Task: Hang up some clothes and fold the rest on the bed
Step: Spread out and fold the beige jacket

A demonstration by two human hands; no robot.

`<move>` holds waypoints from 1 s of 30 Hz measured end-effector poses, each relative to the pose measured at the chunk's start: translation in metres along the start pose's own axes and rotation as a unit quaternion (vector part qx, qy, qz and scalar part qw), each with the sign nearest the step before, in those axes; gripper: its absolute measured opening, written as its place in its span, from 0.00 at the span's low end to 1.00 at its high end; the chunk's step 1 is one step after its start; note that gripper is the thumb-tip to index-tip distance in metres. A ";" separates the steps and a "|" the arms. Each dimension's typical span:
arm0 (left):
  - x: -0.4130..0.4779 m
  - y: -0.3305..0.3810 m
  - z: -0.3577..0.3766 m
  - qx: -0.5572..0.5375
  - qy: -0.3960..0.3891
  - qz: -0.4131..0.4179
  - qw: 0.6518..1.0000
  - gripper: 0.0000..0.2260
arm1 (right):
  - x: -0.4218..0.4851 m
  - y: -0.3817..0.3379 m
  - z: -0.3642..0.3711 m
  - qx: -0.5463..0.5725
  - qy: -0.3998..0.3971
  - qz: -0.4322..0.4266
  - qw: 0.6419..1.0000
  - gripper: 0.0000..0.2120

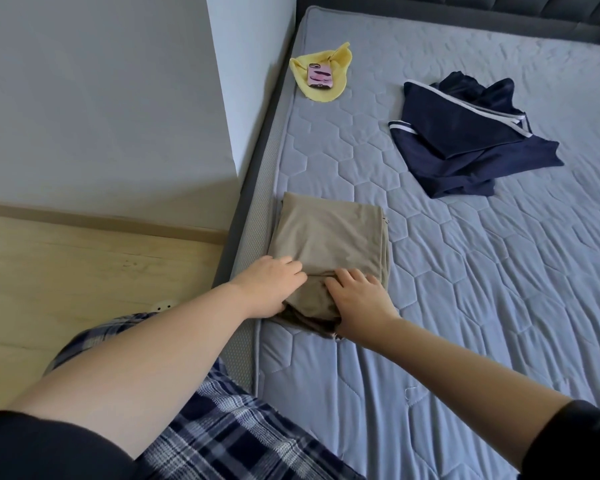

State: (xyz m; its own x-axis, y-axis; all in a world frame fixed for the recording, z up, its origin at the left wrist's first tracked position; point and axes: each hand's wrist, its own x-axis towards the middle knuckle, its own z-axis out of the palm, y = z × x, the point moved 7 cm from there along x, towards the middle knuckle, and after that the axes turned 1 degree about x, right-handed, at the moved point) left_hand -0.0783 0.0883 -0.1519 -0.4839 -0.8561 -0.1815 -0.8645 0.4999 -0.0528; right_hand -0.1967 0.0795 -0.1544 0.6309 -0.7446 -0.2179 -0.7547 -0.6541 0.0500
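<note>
A folded tan garment [329, 233] lies near the left edge of the grey quilted bed [465, 306]. My left hand [269, 287] grips its near left corner, fingers curled over the fold. My right hand [359, 299] rests on the near end of the garment, fingers bent and tucked into the cloth. Farther back on the right lies a crumpled navy garment [465, 140] with white stripes.
A yellow cloth [321, 77] with a pink phone [320, 75] on it sits at the bed's far left corner. A grey wall [101, 98] and light wooden floor [66, 271] lie to the left. My plaid trousers [222, 427] are at the bed's near edge.
</note>
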 end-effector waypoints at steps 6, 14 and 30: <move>-0.002 -0.006 -0.045 -0.004 0.127 -0.018 0.992 0.14 | 0.004 0.010 -0.064 0.012 0.175 -0.019 0.984 0.13; 0.001 0.011 -0.012 0.104 0.040 0.057 0.992 0.09 | -0.012 -0.010 -0.035 -0.097 0.281 -0.143 0.944 0.03; -0.001 0.013 0.038 0.071 -0.147 -0.051 0.985 0.47 | -0.008 -0.009 0.021 -0.130 0.092 0.022 0.987 0.34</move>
State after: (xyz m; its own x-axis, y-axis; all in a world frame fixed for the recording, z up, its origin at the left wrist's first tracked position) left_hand -0.0842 0.1003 -0.1898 -0.3175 -0.8380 -0.4438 -0.8683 0.4450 -0.2190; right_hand -0.1990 0.0937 -0.1740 0.6379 -0.7695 -0.0303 -0.7259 -0.6140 0.3100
